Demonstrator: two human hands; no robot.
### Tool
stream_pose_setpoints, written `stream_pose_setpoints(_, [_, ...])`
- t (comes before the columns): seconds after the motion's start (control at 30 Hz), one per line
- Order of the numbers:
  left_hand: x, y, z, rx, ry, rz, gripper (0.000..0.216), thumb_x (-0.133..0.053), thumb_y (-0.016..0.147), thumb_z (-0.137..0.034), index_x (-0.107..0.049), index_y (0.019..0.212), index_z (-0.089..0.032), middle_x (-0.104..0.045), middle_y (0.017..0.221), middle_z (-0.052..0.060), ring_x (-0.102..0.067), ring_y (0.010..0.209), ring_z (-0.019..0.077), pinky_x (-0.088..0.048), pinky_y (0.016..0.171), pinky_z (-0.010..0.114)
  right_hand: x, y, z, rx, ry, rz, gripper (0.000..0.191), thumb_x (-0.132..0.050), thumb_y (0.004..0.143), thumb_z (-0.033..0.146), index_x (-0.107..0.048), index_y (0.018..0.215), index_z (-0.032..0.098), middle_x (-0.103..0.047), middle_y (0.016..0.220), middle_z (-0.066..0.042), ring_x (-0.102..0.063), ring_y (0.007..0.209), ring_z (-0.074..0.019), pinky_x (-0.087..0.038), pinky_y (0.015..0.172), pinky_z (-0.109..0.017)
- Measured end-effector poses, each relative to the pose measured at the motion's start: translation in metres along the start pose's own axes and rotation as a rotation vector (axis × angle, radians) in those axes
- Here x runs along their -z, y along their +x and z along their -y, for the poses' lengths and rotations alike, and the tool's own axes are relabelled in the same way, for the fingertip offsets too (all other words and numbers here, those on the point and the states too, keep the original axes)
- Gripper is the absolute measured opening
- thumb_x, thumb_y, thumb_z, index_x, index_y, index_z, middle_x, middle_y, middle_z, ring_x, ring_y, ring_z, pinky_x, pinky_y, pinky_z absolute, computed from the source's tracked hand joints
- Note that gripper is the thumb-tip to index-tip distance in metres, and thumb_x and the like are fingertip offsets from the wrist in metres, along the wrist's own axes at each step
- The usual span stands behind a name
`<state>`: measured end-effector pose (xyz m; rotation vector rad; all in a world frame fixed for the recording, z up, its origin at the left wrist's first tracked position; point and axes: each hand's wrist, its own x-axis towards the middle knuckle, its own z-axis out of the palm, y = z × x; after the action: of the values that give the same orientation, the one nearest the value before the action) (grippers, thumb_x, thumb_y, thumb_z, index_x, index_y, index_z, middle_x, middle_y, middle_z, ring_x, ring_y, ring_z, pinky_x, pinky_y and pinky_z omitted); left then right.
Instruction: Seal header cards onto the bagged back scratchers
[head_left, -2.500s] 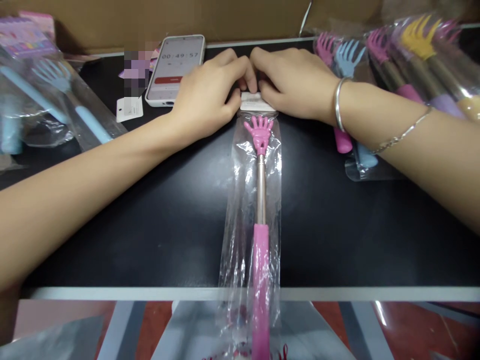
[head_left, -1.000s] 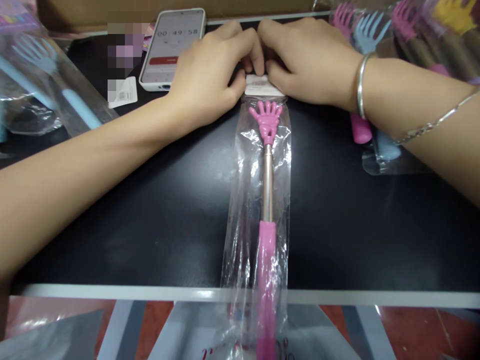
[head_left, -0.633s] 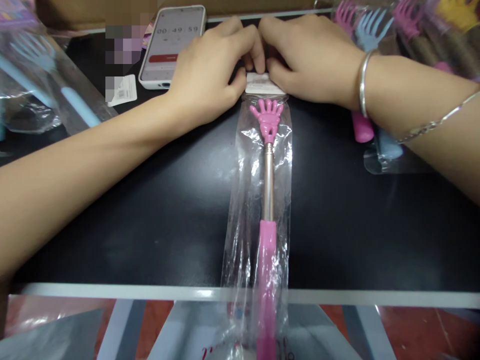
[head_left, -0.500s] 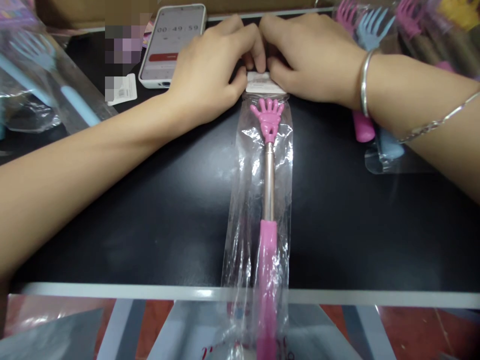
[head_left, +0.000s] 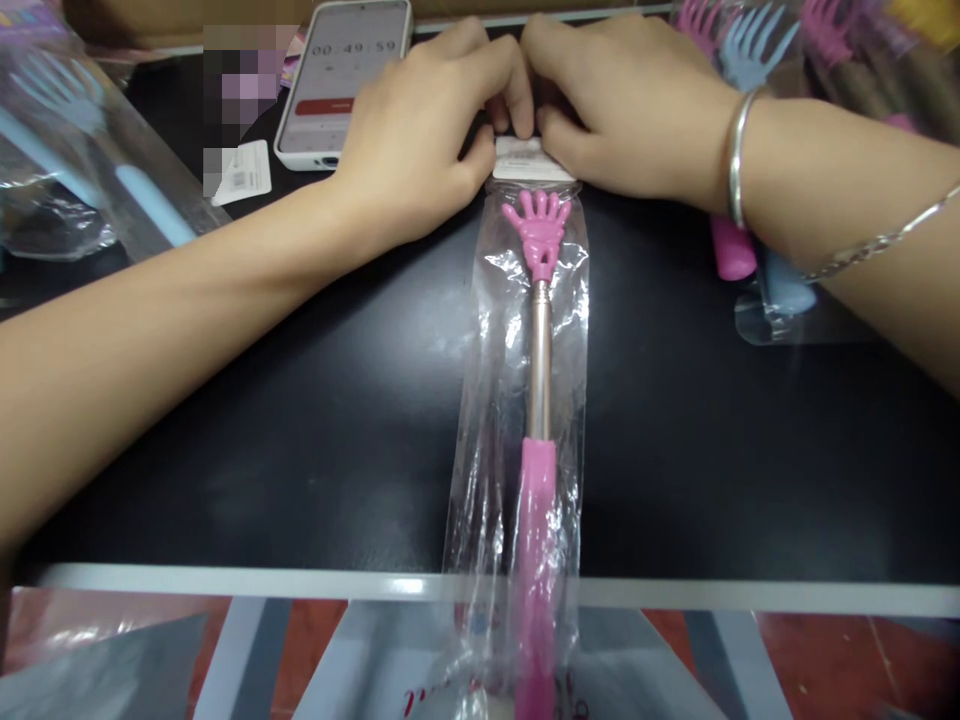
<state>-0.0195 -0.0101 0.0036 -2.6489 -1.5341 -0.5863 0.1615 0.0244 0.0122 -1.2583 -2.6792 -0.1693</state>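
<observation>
A pink hand-shaped back scratcher (head_left: 538,400) with a metal rod lies inside a clear plastic bag (head_left: 480,430), its handle reaching past the table's front edge. Across the top of the bag is a white header card (head_left: 534,160). My left hand (head_left: 442,125) is closed at the card's left end, thumb and fingertips against it. At the other end my right hand (head_left: 634,115) is closed too, its thumb along the card's upper right. Some fingertips are hidden behind the knuckles.
Bagged blue back scratchers (head_left: 154,205) lie at the left. Pink and blue ones (head_left: 757,50) are at the right, partly under my forearm. A phone (head_left: 341,85) showing a timer stands by my left hand, and a white label (head_left: 244,172) lies left of it.
The view has shifted very slightly. Both hands stay at the header card, and the bagged back scratcher lies as before.
</observation>
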Motion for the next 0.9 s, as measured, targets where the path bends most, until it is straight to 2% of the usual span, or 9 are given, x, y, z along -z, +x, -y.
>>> stream_pose_setpoints(0.13, [-0.0002, 0.0008, -0.0009, 0.020, 0.048, 0.027, 0.046, -0.040, 0.089, -0.015, -0.064, 0.124, -0.032, -0.062, 0.126, 0.006, -0.058, 0.117, 0.0323, -0.049, 0.097, 0.052, -0.0008, 0.0000, 0.0004, -0.009, 0.012, 0.006, 0.051, -0.034, 0.093, 0.026, -0.053, 0.138, 0.012, -0.064, 0.127, -0.013, -0.058, 0.124, -0.0421, -0.047, 0.099, -0.062])
stream_pose_setpoints(0.27, [-0.0015, 0.0017, -0.0001, 0.017, 0.058, 0.001, 0.044, -0.045, 0.086, -0.008, -0.067, 0.120, -0.025, -0.063, 0.122, 0.007, -0.061, 0.115, 0.0323, -0.049, 0.098, 0.051, -0.0007, 0.0001, -0.0002, -0.010, 0.015, 0.001, 0.051, -0.034, 0.093, 0.027, -0.052, 0.138, 0.013, -0.064, 0.128, -0.013, -0.058, 0.124, -0.0419, -0.047, 0.100, -0.062])
stream_pose_setpoints(0.47, [0.0004, -0.0008, -0.0004, 0.010, -0.007, 0.011, 0.045, -0.043, 0.086, -0.011, -0.067, 0.121, -0.027, -0.064, 0.124, 0.006, -0.059, 0.115, 0.0323, -0.048, 0.098, 0.050, 0.0009, -0.0002, -0.0008, -0.012, 0.034, 0.015, 0.051, -0.035, 0.092, 0.026, -0.052, 0.138, 0.012, -0.064, 0.128, -0.014, -0.058, 0.125, -0.0429, -0.046, 0.100, -0.065])
stream_pose_setpoints(0.63, [-0.0004, -0.0012, -0.0009, 0.003, -0.001, -0.020, 0.047, -0.045, 0.082, -0.007, -0.069, 0.119, -0.023, -0.065, 0.120, 0.006, -0.061, 0.113, 0.0311, -0.049, 0.094, 0.048, 0.0008, -0.0006, 0.0008, 0.005, 0.045, 0.012, 0.051, -0.034, 0.093, 0.028, -0.053, 0.137, 0.010, -0.065, 0.126, -0.017, -0.058, 0.123, -0.0451, -0.046, 0.098, -0.066])
stream_pose_setpoints(0.77, [0.0009, -0.0010, -0.0018, 0.023, 0.002, 0.021, 0.045, -0.043, 0.087, -0.010, -0.067, 0.122, -0.026, -0.063, 0.125, 0.006, -0.059, 0.114, 0.0281, -0.049, 0.095, 0.049, 0.0005, -0.0011, 0.0019, -0.009, 0.049, 0.017, 0.052, -0.034, 0.094, 0.028, -0.052, 0.139, 0.010, -0.064, 0.127, -0.018, -0.058, 0.123, -0.0458, -0.046, 0.098, -0.066])
stream_pose_setpoints(0.9, [0.0018, -0.0013, -0.0031, 0.017, 0.000, -0.003, 0.046, -0.043, 0.084, -0.007, -0.068, 0.121, -0.021, -0.064, 0.123, 0.008, -0.061, 0.114, 0.0298, -0.049, 0.094, 0.048, 0.0008, -0.0008, 0.0019, -0.008, 0.051, 0.019, 0.051, -0.036, 0.093, 0.027, -0.053, 0.138, 0.010, -0.064, 0.127, -0.018, -0.057, 0.124, -0.0460, -0.046, 0.098, -0.066])
